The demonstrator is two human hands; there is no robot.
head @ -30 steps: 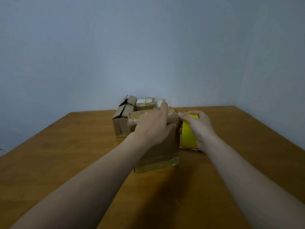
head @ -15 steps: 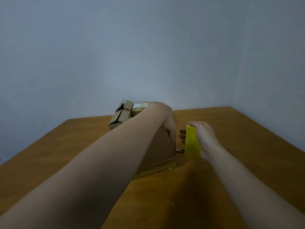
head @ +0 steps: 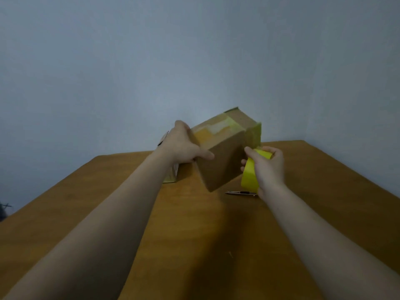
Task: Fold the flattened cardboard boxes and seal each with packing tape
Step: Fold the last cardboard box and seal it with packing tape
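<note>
Gripping the left end of a cardboard box [head: 223, 167], the left hand [head: 184, 146] appears in the head view with its thumb laid flat across the box's near face, pointing right. The other fingers wrap over the top left edge and are mostly hidden behind the hand. The box is tilted, its left end low and near and its right end raised toward the far wall [head: 194, 61]. Whether its lowest corner touches the counter [head: 324, 191] cannot be told. A pale yellowish tape strip [head: 216, 128] runs along the upper face, and more tape covers the right end of the box.

Just right of the box, the right hand [head: 268, 167] holds a yellow tape roll [head: 250, 177]. Its fingers are curled round the roll from above and behind, with the thumb reaching up toward the box's lower right edge. The roll stands on edge in the hand, its broad yellow band facing the camera, close beside the box's near face. Whether tape runs from the roll to the box is not clear.

Below the roll, a thin dark object [head: 241, 193] lies flat on the brown wooden counter; it is too small to identify. Behind the left wrist, a second box [head: 171, 178] sits on the counter, mostly hidden by the arm, with yellowish tape on its visible side. Both bare forearms stretch in from the near edge.
</note>
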